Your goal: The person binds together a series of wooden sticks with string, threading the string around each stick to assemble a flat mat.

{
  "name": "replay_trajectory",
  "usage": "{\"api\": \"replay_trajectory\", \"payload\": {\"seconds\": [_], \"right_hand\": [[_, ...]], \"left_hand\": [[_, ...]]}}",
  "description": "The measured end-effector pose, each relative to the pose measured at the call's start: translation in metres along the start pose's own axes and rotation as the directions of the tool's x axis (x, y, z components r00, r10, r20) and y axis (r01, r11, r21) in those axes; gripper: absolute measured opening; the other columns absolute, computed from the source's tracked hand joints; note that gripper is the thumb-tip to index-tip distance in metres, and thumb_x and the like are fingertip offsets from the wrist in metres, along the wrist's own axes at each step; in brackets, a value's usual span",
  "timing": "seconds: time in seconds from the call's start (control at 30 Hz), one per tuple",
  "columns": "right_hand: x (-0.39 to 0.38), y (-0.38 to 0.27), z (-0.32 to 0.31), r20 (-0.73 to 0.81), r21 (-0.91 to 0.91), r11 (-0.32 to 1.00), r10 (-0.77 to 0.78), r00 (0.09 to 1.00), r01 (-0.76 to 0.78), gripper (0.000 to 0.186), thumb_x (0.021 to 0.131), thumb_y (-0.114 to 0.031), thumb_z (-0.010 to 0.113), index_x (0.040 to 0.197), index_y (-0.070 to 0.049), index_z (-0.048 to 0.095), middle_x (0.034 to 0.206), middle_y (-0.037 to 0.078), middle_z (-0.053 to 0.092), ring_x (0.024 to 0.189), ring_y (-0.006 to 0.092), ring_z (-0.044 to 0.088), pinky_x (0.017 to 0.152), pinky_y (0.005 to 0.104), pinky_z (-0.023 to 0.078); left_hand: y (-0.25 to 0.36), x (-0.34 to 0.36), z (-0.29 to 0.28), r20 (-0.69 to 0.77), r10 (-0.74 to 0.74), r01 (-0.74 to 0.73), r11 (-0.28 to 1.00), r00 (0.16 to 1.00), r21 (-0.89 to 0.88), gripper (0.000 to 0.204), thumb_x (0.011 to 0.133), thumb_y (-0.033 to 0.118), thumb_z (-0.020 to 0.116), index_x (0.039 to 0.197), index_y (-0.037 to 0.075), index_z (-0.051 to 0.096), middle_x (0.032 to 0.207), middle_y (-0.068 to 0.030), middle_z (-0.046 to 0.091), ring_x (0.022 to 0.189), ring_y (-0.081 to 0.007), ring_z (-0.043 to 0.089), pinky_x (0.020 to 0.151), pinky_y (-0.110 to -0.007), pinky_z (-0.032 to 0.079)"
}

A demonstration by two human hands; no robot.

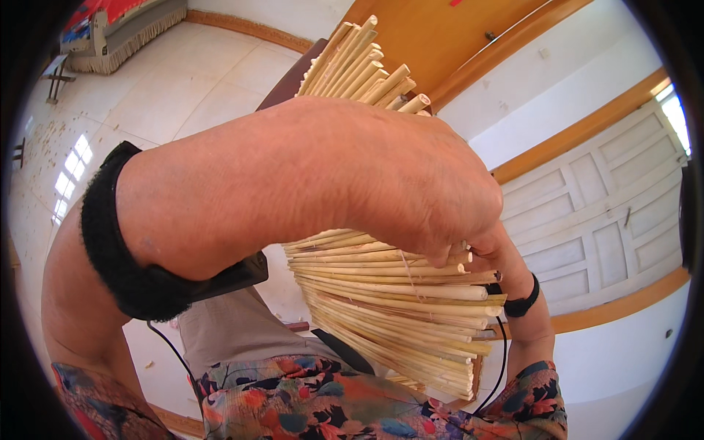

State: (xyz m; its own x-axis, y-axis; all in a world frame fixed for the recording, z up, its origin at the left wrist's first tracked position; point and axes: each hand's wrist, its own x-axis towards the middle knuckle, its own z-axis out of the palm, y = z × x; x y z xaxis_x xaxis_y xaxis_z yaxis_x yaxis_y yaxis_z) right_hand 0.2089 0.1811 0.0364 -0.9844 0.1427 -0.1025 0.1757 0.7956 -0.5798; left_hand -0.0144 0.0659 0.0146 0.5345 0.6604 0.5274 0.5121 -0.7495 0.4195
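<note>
Pale, thin reed sticks [381, 308] are lined up in a curved, fanned row, joined by fine strands, with more cut ends [367, 66] rising behind my arm. My left hand [418, 183], a black strap at its wrist, arches large across the sticks, fingers curled down at their right-hand ends; what they pinch is hidden. My right hand [502, 260], also strapped at the wrist, is behind those ends on the right, closed and touching them, largely covered by my left hand and the sticks.
A white panelled door [587, 205] stands at the right, a wooden door [440, 29] at the top. A fringed piece of furniture [139, 37] and a small stand [59, 77] are at the upper left on the tiled floor [147, 88], which has scattered bits on it.
</note>
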Motion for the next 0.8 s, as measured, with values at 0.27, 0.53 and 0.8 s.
{"api": "replay_trajectory", "payload": {"seconds": [0.27, 0.53, 0.8], "right_hand": [[-0.012, 0.006, 0.000, 0.020, -0.075, 0.980, -0.182, 0.983, 0.183, 0.022, 0.085, -0.001, 0.071, 0.107, -0.004, 0.067, 0.096, 0.013, 0.071, 0.087, 0.0350, 0.068, 0.075, 0.0343, 0.053], [-0.020, 0.007, 0.000, -0.012, 0.066, 0.995, -0.080, 0.997, 0.080, 0.025, 0.084, 0.001, 0.072, 0.108, -0.002, 0.068, 0.102, 0.015, 0.071, 0.092, 0.0343, 0.068, 0.079, 0.0340, 0.053], [-0.025, 0.005, 0.002, -0.032, 0.355, 0.935, 0.024, 0.999, -0.011, 0.034, 0.085, 0.007, 0.068, 0.117, -0.004, 0.068, 0.113, 0.011, 0.069, 0.102, 0.0253, 0.068, 0.088, 0.0311, 0.053]], "left_hand": [[0.007, 0.008, 0.004, 0.074, -0.010, 0.008, 1.000, 0.997, 0.023, 0.016, 0.081, 0.016, 0.065, 0.084, 0.000, 0.068, 0.068, -0.0177, 0.065, 0.068, -0.0380, 0.063, 0.062, -0.045, 0.049], [0.014, 0.011, 0.004, 0.046, 0.106, -0.109, 0.991, 0.993, 0.083, 0.015, 0.082, 0.016, 0.064, 0.082, 0.001, 0.068, 0.067, -0.0160, 0.065, 0.068, -0.0357, 0.064, 0.062, -0.044, 0.049], [0.021, 0.013, -0.001, 0.109, 0.036, -0.051, 0.989, 0.993, 0.137, 0.015, 0.082, 0.016, 0.064, 0.083, 0.002, 0.069, 0.070, -0.0159, 0.066, 0.071, -0.0348, 0.065, 0.065, -0.044, 0.050]]}}
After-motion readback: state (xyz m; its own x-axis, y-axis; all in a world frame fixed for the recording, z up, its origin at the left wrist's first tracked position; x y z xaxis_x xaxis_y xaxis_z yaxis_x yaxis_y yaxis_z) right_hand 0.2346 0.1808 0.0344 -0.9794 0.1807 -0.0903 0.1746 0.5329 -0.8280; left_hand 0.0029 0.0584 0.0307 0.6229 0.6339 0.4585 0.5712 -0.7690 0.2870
